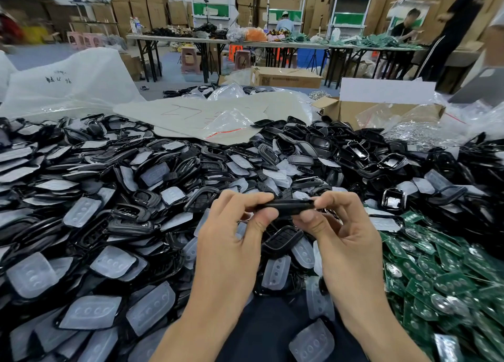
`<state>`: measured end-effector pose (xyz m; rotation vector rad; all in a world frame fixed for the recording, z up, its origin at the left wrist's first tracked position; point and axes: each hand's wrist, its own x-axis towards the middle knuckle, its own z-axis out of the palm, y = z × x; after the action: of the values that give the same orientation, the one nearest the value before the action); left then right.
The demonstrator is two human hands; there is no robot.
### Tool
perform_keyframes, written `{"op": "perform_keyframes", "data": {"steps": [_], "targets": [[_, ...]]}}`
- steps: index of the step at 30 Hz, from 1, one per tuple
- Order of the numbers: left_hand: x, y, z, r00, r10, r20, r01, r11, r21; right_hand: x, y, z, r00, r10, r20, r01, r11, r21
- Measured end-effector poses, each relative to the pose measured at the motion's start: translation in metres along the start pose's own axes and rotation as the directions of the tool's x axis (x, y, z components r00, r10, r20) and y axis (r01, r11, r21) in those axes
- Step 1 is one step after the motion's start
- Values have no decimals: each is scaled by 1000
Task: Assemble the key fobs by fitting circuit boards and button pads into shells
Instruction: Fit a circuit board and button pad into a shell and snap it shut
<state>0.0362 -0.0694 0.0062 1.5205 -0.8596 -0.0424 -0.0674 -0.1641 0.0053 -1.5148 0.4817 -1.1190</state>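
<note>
Both my hands hold one black key fob shell [290, 206] edge-on above the pile. My left hand [234, 233] pinches its left end between thumb and fingers. My right hand [343, 230] pinches its right end the same way. A big heap of black shells [131, 217] and translucent button pads [111, 260] covers the table on the left and centre. Green circuit boards [441, 277] with round metal contacts lie heaped at the right. What sits inside the held shell is hidden.
A clear plastic bag [229, 124] and white sheets lie behind the pile. An open cardboard box [381, 108] with bagged metal parts stands at the back right. Far off are folding tables [218, 41], stacked cartons and several people.
</note>
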Motion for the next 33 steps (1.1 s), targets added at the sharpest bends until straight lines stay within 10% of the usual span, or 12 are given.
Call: {"op": "perform_keyframes", "data": {"steps": [19,26,33], "targets": [[3,-4,-4,997,75,17,-76,997,32,-3,-1,1,995,-20,99,22,1000,-18],[10,-7,-5,907,-315,278,400,851,-340,1,-6,1,994,28,102,-29,1000,10],[12,-2,-8,751,-338,567,650,532,-543,4,-9,-3,982,43,182,-56,996,69]]}}
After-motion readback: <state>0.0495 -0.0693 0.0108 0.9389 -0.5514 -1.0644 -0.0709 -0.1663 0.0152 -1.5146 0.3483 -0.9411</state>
